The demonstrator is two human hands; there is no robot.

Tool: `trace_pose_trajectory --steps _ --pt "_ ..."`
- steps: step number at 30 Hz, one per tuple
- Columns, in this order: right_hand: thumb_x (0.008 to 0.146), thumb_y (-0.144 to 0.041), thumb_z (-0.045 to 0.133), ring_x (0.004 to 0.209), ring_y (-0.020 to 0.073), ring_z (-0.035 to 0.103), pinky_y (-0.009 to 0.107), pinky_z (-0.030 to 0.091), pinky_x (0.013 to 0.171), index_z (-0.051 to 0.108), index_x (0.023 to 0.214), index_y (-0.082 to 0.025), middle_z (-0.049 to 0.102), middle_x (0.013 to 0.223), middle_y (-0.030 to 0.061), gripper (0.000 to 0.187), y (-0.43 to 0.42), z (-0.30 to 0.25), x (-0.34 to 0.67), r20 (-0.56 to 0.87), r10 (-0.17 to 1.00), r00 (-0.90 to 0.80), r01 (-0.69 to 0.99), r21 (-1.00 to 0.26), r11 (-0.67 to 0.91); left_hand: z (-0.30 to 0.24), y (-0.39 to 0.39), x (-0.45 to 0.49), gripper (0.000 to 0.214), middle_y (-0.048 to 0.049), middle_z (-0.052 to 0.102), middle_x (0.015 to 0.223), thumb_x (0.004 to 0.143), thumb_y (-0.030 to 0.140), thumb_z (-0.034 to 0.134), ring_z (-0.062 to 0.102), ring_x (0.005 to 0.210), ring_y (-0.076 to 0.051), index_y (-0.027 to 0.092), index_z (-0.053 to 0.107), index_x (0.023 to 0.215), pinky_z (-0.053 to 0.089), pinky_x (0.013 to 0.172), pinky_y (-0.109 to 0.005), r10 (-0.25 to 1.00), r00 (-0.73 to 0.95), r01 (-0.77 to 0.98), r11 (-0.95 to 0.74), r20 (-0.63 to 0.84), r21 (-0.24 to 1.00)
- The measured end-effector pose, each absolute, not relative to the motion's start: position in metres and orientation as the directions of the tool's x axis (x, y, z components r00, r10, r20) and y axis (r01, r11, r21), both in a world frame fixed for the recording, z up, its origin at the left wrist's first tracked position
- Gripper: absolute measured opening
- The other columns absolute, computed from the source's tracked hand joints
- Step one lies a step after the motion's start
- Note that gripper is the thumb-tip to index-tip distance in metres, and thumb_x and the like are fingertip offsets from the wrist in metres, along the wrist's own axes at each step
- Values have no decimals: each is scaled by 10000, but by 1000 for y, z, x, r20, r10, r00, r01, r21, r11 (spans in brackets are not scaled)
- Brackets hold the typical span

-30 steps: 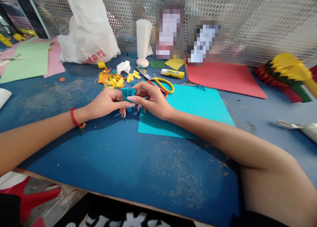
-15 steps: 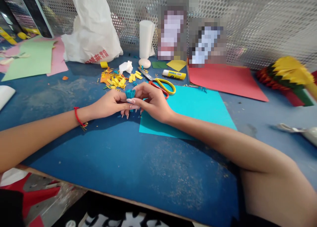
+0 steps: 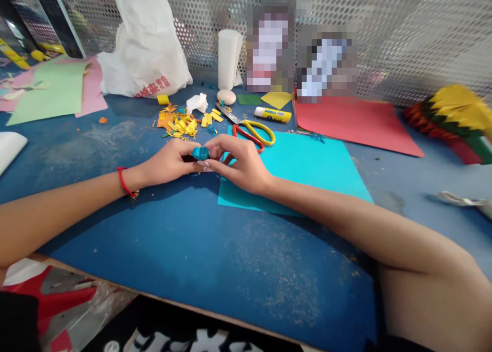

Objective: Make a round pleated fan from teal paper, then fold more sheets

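Observation:
Between both hands is a small rolled piece of blue paper (image 3: 200, 153) with a layered, fringed look. My left hand (image 3: 169, 161) pinches it from the left, a red cord bracelet on that wrist. From the right, my right hand (image 3: 243, 163) closes on it with thumb and fingers; some fingertips are hidden. Under the right wrist lies a flat sheet of bright blue paper (image 3: 319, 162). Scissors (image 3: 251, 130) with red and yellow handles rest just beyond the right hand, partly over that sheet.
Behind the hands lies a pile of yellow and orange paper scraps (image 3: 182, 122). A glue stick (image 3: 272, 114), red paper (image 3: 357, 124) and a white plastic bag (image 3: 148, 49) stand farther back. At right is a folded paper flower (image 3: 457, 111); green paper (image 3: 49, 93) lies at left.
The blue paper roll has been turned between the fingers, its fringed side now tipped differently. The fingers of both hands have curled in more beneath it.

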State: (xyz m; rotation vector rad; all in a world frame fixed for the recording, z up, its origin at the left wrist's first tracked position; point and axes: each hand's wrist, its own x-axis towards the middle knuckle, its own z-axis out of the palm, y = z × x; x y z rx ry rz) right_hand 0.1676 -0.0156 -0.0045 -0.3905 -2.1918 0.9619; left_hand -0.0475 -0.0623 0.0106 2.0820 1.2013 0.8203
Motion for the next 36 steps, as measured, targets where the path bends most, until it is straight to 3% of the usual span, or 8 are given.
trace_pose_trajectory --steps 5,10,14,18,22,27,31,36 --pt "966 -299 700 726 103 539 241 459 700 622 1139 -173 542 794 -45 228 -19 -5 164 496 561 -662 13 -742 670 9 -56 -45 442 -1 645 581 949 533 660 579 534 -136 179 671 685 418 546 -235 858 487 493 -424 163 760" --pt "945 -258 738 673 87 468 238 403 652 639 1066 -178 484 742 -67 175 -23 -8 159 568 534 -626 -44 -709 704 7 -55 -47 358 -19 679 587 913 398 647 609 543 -142 170 679 639 424 554 -229 857 494 522 -425 144 739" --pt "904 -232 774 650 70 472 226 397 626 623 950 -177 487 711 -81 167 -26 -8 156 539 590 -601 -99 -783 614 11 -59 -44 256 5 670 591 854 297 641 591 547 -123 172 676 634 411 548 -206 847 510 488 -429 150 760" --pt "856 -246 806 617 63 477 221 406 595 602 919 -177 513 675 -93 225 -26 -7 155 486 621 -615 -186 -855 484 13 -61 -42 285 5 669 599 871 342 654 575 548 -120 170 679 647 406 535 -199 843 520 470 -416 136 779" --pt "838 -251 811 609 62 488 229 411 595 586 915 -180 535 670 -95 249 -27 -8 155 461 618 -637 -194 -871 450 15 -62 -42 289 15 647 611 873 348 642 558 566 -115 169 647 646 418 548 -189 828 546 444 -414 127 795" --pt "839 -377 829 642 73 500 244 421 625 592 923 -186 535 688 -86 315 -29 -6 155 415 657 -629 -140 -892 430 15 -64 -42 277 33 594 591 825 372 711 504 542 -104 165 648 652 382 514 -186 879 466 477 -349 105 807" --pt "822 -474 840 645 74 490 248 416 629 589 915 -193 527 691 -83 388 -29 -4 155 369 664 -650 -132 -916 380 11 -69 -45 284 -2 681 659 829 420 749 575 580 -126 155 739 727 425 532 -202 917 369 502 -332 149 799" --pt "804 -526 845 644 78 503 251 417 623 597 920 -199 542 697 -79 427 -32 -5 155 361 668 -651 -133 -920 368 11 -73 -48 361 -26 700 622 884 437 752 634 558 -134 165 726 649 480 532 -201 904 391 468 -359 175 807"
